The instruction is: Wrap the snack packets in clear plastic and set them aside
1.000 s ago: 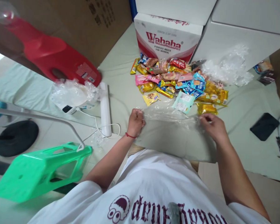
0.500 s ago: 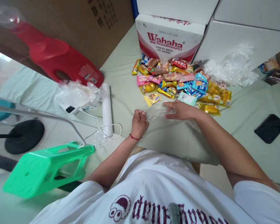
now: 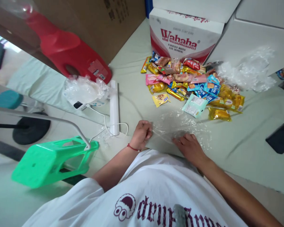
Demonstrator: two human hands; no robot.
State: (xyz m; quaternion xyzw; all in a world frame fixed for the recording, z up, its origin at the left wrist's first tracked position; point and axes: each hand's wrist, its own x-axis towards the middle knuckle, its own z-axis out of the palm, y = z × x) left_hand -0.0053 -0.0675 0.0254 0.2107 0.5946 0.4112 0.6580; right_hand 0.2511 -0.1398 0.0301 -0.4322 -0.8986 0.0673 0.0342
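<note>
A clear plastic bag [image 3: 167, 121] is spread flat on the cloth-covered table [image 3: 130, 104], close to my body. My left hand [image 3: 142, 134], with a red string at the wrist, pinches the bag's left end. At its near edge, my right hand [image 3: 189, 146] has its fingers curled onto the plastic. Just beyond the bag lie a mint-green packet [image 3: 195, 105] and a yellow cookie packet [image 3: 161, 99]. Behind them spreads a heap of wrapped snacks [image 3: 180, 77] in pink, blue, red and yellow.
A white-and-red Wahaha box [image 3: 182, 41] stands behind the snacks. Crumpled clear plastic [image 3: 248, 71] sits to their right, and a dark flat object [image 3: 280, 138] lies further right. On the left are a red jug [image 3: 71, 50], a white roll [image 3: 114, 108] and a green stool [image 3: 54, 157].
My right hand has come down toward my body, away from the snacks. The bag now lies spread out flatter. My left hand keeps its pinch, slightly lower in view.
</note>
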